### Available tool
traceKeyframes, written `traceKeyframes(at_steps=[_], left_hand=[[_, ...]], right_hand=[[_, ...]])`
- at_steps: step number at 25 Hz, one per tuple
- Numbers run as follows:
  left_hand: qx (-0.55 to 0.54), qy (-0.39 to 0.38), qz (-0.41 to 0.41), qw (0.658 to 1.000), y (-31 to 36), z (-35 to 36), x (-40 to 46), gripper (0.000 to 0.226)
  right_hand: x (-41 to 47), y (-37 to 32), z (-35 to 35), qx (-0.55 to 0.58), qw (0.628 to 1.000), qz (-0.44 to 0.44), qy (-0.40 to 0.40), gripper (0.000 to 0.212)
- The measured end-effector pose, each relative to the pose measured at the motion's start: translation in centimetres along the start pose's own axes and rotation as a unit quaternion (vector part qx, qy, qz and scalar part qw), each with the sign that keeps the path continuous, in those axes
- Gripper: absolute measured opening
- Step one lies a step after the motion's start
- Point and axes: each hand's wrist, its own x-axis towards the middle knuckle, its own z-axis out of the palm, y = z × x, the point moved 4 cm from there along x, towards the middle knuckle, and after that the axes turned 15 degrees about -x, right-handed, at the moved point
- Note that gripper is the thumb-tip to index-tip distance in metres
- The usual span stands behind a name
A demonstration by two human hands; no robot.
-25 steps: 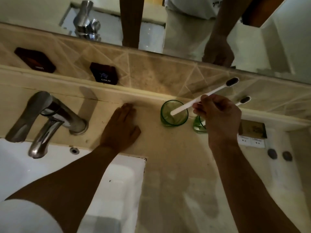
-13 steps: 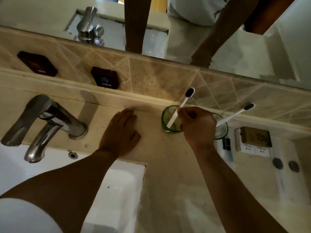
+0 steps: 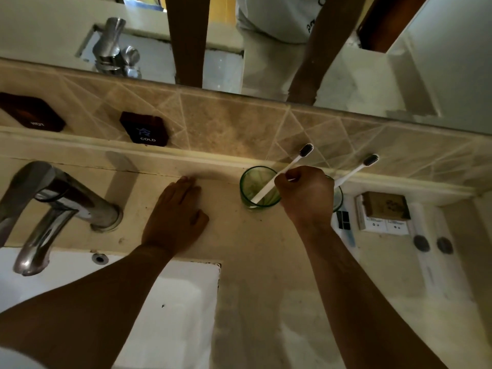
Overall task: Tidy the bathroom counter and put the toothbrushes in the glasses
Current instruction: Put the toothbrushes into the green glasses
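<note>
Two green glasses stand at the back of the beige counter [image 3: 266,262]. The left glass [image 3: 249,187] holds a white toothbrush [image 3: 269,189] with dark bristles, leaning up to the right. My right hand [image 3: 306,197] is shut on that toothbrush's handle just above the rim. The right glass [image 3: 338,199] is mostly hidden behind this hand; a second white toothbrush [image 3: 355,170] leans out of it toward the wall. My left hand [image 3: 174,217] lies flat on the counter, fingers together, left of the glasses.
A chrome faucet [image 3: 53,206] reaches over the white sink [image 3: 173,302] at left. HOT [image 3: 32,115] and COLD [image 3: 145,129] plates sit on the tiled backsplash. Small boxes [image 3: 383,213] and flat white packets [image 3: 431,251] lie at right. A mirror runs above.
The toothbrush in my right hand has gone from lying across the left glass to standing in it, its head now tipped back to the right. My left hand stayed put.
</note>
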Motion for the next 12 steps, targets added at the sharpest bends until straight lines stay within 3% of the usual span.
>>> traceKeyframes(at_steps=[12], left_hand=[[-0.011, 0.004, 0.001, 1.000, 0.50, -0.39, -0.06, 0.066]], right_hand=[[0.21, 0.12, -0.03, 0.016, 0.998, 0.019, -0.059, 0.043]])
